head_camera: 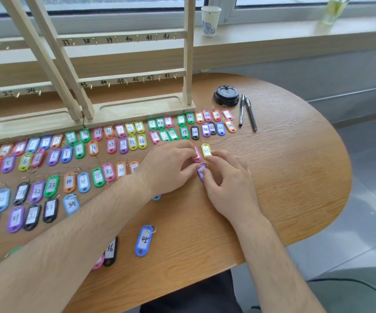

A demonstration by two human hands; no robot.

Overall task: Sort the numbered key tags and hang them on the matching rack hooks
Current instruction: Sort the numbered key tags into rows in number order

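Note:
Several coloured numbered key tags lie in rows on the wooden table (284, 181), in front of a wooden rack (123, 77) with numbered hooks 37 to 48. My left hand (169, 168) rests its fingertips on a pink tag (197, 155). My right hand (227, 179) touches a yellow tag (206, 150) with one fingertip and presses on a purple tag (201, 172). All three tags lie flat on the table between my hands. A blue tag marked 45 (144, 240) and a black tag marked 36 (110, 251) lie nearer to me. The rack hooks hang bare.
Two pens (247, 112) and a black cup lid (226, 95) lie right of the rack. A paper cup (209, 21) and a glass (334, 10) stand on the window sill. The table's rounded edge curves on the right.

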